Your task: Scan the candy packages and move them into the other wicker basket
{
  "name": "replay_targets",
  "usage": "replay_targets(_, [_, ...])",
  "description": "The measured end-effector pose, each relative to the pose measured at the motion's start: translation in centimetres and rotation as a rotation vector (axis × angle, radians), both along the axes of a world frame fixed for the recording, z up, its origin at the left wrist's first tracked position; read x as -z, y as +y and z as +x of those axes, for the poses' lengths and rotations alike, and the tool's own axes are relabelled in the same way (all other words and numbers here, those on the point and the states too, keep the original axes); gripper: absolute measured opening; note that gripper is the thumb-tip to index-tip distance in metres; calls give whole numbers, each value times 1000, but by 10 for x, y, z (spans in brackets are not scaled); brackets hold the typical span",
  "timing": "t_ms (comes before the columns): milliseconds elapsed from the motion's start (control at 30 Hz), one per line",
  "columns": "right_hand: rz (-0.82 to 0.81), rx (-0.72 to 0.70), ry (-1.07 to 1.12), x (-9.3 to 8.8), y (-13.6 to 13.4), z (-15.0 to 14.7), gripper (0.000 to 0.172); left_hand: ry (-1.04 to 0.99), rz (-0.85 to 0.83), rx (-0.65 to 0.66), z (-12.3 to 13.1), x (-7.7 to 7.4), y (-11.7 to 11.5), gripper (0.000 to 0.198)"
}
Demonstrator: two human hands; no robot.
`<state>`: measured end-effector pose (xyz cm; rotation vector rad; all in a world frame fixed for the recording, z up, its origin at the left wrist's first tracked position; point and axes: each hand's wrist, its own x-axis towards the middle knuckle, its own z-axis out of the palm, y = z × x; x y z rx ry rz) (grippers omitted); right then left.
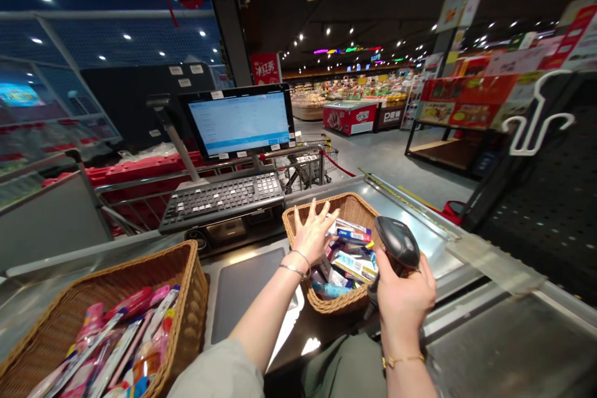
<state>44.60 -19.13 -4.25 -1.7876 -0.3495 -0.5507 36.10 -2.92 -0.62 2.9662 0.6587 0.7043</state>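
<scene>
My left hand (313, 233) reaches into a wicker basket (298, 224) on the checkout counter, fingers spread over the boxed goods (353, 255) inside; it holds nothing. A thin bracelet circles that wrist. My right hand (405, 298) is closed round the grip of a black handheld barcode scanner (398, 241), whose head points down toward the basket's contents. A second, larger wicker basket (186, 317) at the lower left holds several packaged items, toothbrushes and tubes among them.
Behind the baskets stand a keyboard (222, 198) and a lit till screen (240, 121). A dark flat pad (242, 292) lies between the baskets. The steel counter (489, 336) runs to the right. A shopping trolley (308, 165) and store shelves lie beyond.
</scene>
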Motion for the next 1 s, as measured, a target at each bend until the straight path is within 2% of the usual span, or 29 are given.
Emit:
replay_targets(33, [24, 52, 26, -2, 0, -1, 52, 3, -14, -18, -2, -1, 0, 63])
replay_targets(267, [16, 58, 77, -14, 5, -15, 55, -103, -57, -200, -34, -17, -3, 66])
replay_targets(400, [13, 33, 58, -18, 8, -24, 51, -141, -76, -251, -55, -19, -6, 63])
replay_targets(567, [-28, -30, 19, -23, 14, -41, 53, -147, -79, -291, -80, -20, -12, 61])
replay_targets(733, [-42, -82, -32, -20, 20, -53, 56, -165, -71, -339, -106, -20, -13, 59])
replay_targets(1000, [-19, -287, -198, -22, 34, -87, 53, -171, -29, -410, -144, -23, -12, 57])
